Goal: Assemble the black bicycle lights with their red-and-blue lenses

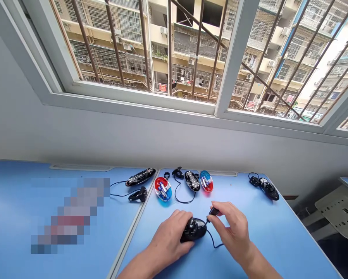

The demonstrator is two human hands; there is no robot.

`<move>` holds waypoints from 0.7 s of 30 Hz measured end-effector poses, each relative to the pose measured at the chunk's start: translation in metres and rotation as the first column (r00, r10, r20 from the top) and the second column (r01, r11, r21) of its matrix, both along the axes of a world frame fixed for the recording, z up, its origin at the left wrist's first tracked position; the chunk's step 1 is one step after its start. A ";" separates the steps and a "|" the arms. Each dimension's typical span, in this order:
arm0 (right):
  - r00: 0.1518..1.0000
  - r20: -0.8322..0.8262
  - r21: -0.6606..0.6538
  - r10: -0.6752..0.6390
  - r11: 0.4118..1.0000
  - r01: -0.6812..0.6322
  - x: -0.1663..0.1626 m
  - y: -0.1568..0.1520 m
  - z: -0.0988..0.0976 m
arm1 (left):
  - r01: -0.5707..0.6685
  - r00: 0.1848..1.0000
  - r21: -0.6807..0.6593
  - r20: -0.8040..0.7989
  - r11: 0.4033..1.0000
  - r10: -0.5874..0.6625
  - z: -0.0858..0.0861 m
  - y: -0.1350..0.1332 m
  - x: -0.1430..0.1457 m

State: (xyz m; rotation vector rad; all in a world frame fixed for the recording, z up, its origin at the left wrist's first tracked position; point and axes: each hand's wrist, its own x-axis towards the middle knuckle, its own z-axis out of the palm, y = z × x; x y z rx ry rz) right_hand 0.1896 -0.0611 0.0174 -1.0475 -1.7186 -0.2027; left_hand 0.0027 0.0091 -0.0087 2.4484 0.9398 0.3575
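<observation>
A glossy black oval casing (195, 229) lies on the blue desk. My left hand (174, 234) is wrapped round its left end, fingers over the top and thumb along the near side. Between thumb and forefinger, my right hand (232, 228) pinches a small black piece on a cable (213, 211), raised just off the casing's right end. A thin black cable (213, 240) loops down from there onto the desk. What the underside of the casing looks like is hidden.
Along the desk's back edge lie a red-and-blue oval case (163, 189), a black oval casing with a cable (192, 181), and another red-and-blue case (206, 181). More black casings lie at left (140, 177) and right (268, 189). A barred window (139, 101) stands behind.
</observation>
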 end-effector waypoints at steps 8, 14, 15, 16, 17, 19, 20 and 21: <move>0.973 -0.082 -0.165 0.218 0.959 -0.229 0.009 -0.008 0.005 | -0.006 1.000 -0.050 0.007 0.999 0.006 0.005 0.000 -0.001; 0.970 -0.138 -0.247 0.199 0.942 -0.228 0.014 -0.012 0.005 | 0.010 0.999 -0.056 0.034 0.998 -0.008 0.003 0.001 -0.003; 0.972 -0.136 -0.232 0.191 0.948 -0.219 0.012 -0.012 0.006 | 0.019 0.999 -0.050 0.045 0.999 -0.017 0.002 0.001 -0.003; 0.974 -0.132 -0.215 0.182 0.955 -0.207 0.011 -0.012 0.006 | 0.029 0.998 -0.041 0.058 0.999 -0.026 0.002 0.001 -0.002; 0.977 -0.127 -0.195 0.171 0.961 -0.194 0.010 -0.012 0.006 | 0.039 0.997 -0.031 0.070 0.999 -0.037 0.001 0.001 -0.002; 0.982 -0.123 -0.161 0.142 0.974 -0.161 0.008 -0.012 0.005 | 0.054 0.995 -0.011 0.086 0.998 -0.053 0.000 0.001 -0.002; 0.984 -0.134 -0.153 0.116 0.979 -0.136 0.008 -0.013 0.005 | 0.059 0.994 -0.005 0.091 0.998 -0.059 0.000 0.001 -0.001; 0.985 -0.153 -0.146 0.082 0.984 -0.104 0.008 -0.013 0.003 | 0.064 0.994 -0.002 0.094 0.998 -0.063 -0.001 0.001 -0.001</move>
